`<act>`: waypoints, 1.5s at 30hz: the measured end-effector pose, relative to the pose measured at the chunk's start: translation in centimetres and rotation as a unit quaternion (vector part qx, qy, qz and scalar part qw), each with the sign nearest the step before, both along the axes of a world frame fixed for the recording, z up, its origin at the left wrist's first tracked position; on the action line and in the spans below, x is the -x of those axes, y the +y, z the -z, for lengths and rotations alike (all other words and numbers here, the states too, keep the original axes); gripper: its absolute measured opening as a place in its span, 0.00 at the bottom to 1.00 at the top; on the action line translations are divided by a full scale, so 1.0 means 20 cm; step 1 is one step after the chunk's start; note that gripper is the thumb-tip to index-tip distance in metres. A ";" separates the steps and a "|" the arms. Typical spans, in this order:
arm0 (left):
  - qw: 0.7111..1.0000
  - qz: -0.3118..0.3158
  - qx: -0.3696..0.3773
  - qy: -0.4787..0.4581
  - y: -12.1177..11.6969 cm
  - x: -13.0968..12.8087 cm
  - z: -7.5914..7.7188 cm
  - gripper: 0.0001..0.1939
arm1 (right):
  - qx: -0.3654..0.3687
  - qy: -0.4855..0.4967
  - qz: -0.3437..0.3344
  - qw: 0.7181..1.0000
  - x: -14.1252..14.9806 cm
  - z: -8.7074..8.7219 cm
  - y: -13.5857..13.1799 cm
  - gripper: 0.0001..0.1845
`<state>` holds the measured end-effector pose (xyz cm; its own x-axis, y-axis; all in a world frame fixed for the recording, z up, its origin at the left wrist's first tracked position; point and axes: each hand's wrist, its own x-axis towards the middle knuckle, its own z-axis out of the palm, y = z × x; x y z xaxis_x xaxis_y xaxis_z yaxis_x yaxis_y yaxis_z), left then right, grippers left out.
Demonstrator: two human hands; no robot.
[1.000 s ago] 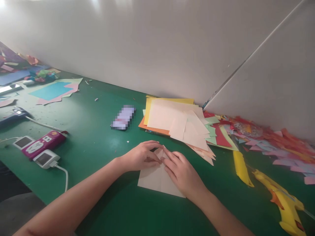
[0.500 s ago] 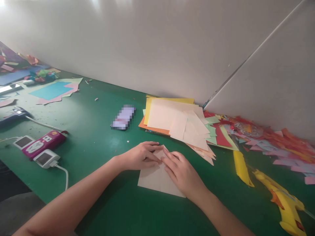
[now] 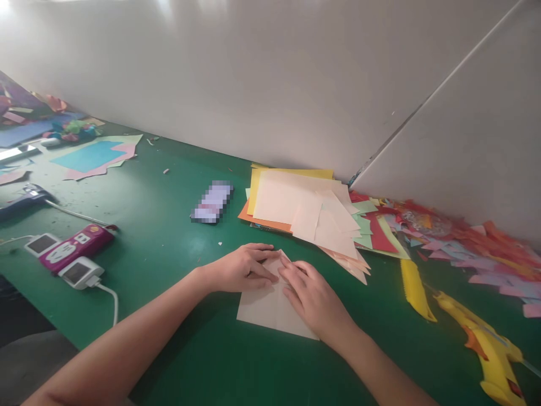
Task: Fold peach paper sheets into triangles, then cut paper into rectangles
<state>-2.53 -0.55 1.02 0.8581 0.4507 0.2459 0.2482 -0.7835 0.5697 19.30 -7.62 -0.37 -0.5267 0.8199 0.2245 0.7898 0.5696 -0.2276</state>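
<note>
Room's running across the table (image 3: 236, 372) at bottom centre; left hand (image 3: 243, 269) and right hand (image 3: 316, 296) are blocking just below centre, paper stack (image 3: 287, 194) is crowding right of centre, glue gun (image 3: 492, 338) is guarding lower right.

Upper sides of pale paper (image 3: 264, 310) partly hidden beneath your left hand (image 3: 243, 268) and right hand (image 3: 316, 296); you can't tell how firmly either presses. Both forearms (image 3: 143, 332) cut off by bottom edge. Phone (image 3: 212, 202) screen pixelated, unreadable. Dark blue device (image 3: 25, 200) cut off at left. Glue gun (image 3: 495, 363) cord (image 3: 531, 367) leaves right edge. White speck (image 3: 220, 243) too small to identify.
</note>
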 end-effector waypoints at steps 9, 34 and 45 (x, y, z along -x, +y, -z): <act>1.000 -0.005 -0.005 -0.017 0.01 0.00 0.01 0.10 | -0.023 -0.012 -0.009 1.000 0.00 0.02 0.00 0.19; 0.999 0.032 0.007 -0.013 0.03 0.00 0.01 0.10 | -0.014 -0.035 -0.011 0.999 0.00 0.01 0.00 0.20; 0.997 -0.060 -0.039 -0.020 0.03 -0.05 0.06 0.15 | -0.043 -0.055 -0.018 0.997 0.01 0.02 0.00 0.20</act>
<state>-1.60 -0.01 -0.20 0.7876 0.5281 0.3176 0.3212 -0.7916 0.5198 19.13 -7.62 -0.87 -0.5801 0.7805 0.2332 0.7863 0.6113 -0.0900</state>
